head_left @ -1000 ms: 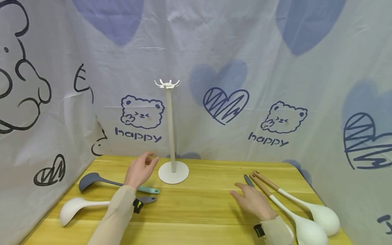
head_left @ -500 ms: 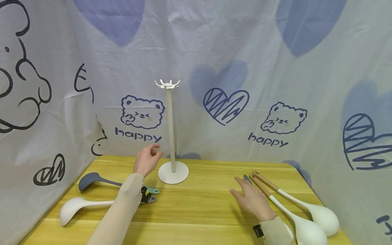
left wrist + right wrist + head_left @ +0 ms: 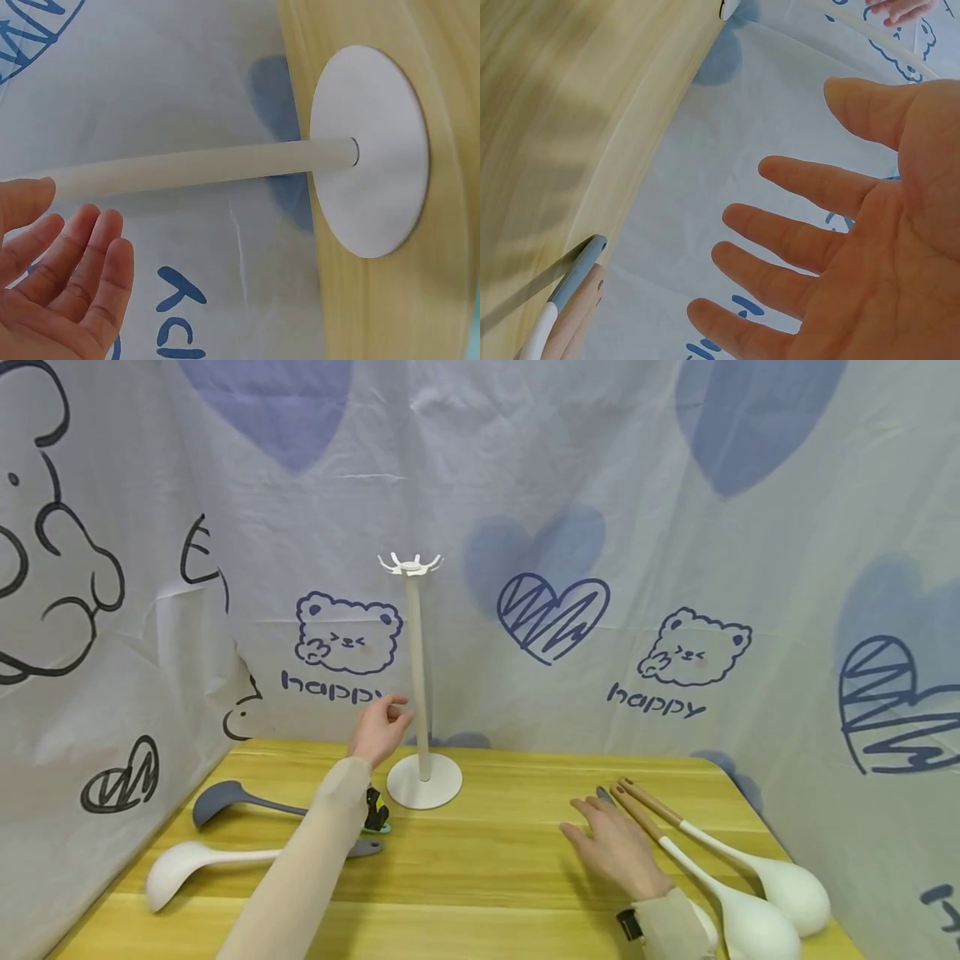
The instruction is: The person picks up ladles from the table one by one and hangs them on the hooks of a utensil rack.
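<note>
A white stand (image 3: 417, 668) with a round base and a ring of small hooks on top rises at the back of the table. Beside its pole, on the left, is my left hand (image 3: 378, 731); in the left wrist view its fingers (image 3: 82, 262) are loosely bent and hold nothing. My right hand (image 3: 618, 852) hovers over the right side, its fingers spread in the right wrist view. Nearest to it lie two white ladles with wooden handles (image 3: 757, 922) (image 3: 795, 893). A grey-tipped handle (image 3: 577, 270) lies alongside, its rest largely hidden by my hand.
On the left lie a dark blue ladle (image 3: 217, 802) with a teal handle end and a white ladle (image 3: 180, 870) with a grey handle end, both partly covered by my left arm. A printed cloth (image 3: 480, 710) hangs behind and at both sides of the wooden table (image 3: 495, 860).
My left hand has moved up and to the right, from over the left ladles to beside the stand's pole. The right hand has stayed nearly still.
</note>
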The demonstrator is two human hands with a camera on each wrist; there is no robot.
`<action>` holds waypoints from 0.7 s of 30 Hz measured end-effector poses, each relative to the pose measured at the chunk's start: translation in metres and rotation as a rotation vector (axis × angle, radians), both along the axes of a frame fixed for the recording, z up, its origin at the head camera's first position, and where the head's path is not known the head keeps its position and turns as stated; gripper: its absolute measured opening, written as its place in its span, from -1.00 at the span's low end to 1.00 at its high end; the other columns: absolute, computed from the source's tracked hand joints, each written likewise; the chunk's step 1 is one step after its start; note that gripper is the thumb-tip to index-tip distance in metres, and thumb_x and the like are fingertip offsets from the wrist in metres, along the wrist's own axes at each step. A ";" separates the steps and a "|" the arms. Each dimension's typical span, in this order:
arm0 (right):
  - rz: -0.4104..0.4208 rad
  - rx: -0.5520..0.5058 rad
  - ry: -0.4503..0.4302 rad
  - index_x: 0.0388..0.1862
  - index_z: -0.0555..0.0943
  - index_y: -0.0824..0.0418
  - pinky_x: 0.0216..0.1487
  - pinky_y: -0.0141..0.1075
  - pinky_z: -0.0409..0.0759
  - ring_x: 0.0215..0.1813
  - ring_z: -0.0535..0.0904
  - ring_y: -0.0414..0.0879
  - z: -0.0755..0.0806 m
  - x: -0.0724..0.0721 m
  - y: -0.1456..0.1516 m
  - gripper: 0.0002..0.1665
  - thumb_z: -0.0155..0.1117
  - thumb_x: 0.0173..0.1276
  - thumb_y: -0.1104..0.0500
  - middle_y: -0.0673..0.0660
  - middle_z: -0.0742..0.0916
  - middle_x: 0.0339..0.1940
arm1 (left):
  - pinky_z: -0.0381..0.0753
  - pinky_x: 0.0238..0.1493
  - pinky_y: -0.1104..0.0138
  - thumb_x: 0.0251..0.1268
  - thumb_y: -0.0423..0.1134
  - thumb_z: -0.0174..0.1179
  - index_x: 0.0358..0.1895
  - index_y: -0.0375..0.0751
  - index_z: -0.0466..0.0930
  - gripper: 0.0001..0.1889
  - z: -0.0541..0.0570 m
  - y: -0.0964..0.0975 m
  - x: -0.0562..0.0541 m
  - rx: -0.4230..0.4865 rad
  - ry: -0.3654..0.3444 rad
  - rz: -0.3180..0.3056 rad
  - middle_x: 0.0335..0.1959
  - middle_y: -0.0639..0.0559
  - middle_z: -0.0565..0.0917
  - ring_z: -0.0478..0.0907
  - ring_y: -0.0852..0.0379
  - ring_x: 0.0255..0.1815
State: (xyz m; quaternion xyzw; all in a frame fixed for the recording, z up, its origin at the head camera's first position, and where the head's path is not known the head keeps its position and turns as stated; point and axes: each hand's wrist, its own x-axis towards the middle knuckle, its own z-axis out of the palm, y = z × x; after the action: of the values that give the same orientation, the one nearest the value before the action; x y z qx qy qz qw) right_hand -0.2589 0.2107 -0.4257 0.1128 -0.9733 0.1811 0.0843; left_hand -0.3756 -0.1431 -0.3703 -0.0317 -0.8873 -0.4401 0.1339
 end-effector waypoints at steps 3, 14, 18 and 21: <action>-0.010 -0.028 -0.013 0.30 0.52 0.20 0.27 0.15 0.47 0.27 0.54 0.20 0.000 0.000 -0.002 -0.42 0.14 0.46 -0.11 0.24 0.63 0.26 | 0.62 0.13 0.06 0.43 -0.21 0.13 0.29 -0.25 0.45 -0.57 0.004 0.004 -0.006 0.020 0.004 -0.018 0.02 -0.22 0.66 0.61 -0.14 0.08; -0.035 -0.050 -0.008 0.23 0.59 0.14 -0.05 0.06 0.66 0.01 0.69 0.13 0.002 -0.002 -0.007 -0.47 0.19 0.43 -0.12 0.17 0.72 0.13 | 0.59 0.19 0.02 0.47 -0.21 0.08 0.38 -0.32 0.29 -0.50 0.014 0.017 -0.015 0.042 -0.029 -0.042 0.17 -0.28 0.58 0.55 -0.19 0.18; -0.040 -0.049 -0.011 0.23 0.59 0.13 -0.10 0.04 0.67 -0.01 0.70 0.11 0.003 -0.001 -0.007 -0.48 0.20 0.43 -0.12 0.16 0.72 0.13 | 0.62 0.14 0.01 0.54 -0.23 -0.05 0.33 -0.37 0.26 -0.57 0.013 0.022 -0.020 0.033 -0.052 -0.080 0.15 -0.35 0.56 0.55 -0.24 0.15; -0.040 -0.055 -0.017 0.23 0.60 0.12 -0.13 0.03 0.68 -0.01 0.70 0.11 0.002 -0.001 -0.007 -0.48 0.20 0.43 -0.12 0.15 0.71 0.14 | 0.64 0.10 0.00 0.56 -0.24 -0.10 0.28 -0.35 0.27 -0.64 0.011 0.024 -0.024 0.016 -0.049 -0.071 0.13 -0.37 0.57 0.58 -0.24 0.12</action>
State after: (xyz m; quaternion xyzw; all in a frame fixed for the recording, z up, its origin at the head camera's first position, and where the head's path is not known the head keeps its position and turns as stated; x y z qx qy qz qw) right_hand -0.2602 0.2040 -0.4234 0.0895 -0.9707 0.2071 0.0824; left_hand -0.3992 -0.1186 -0.3591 -0.0511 -0.8852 -0.4521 0.0967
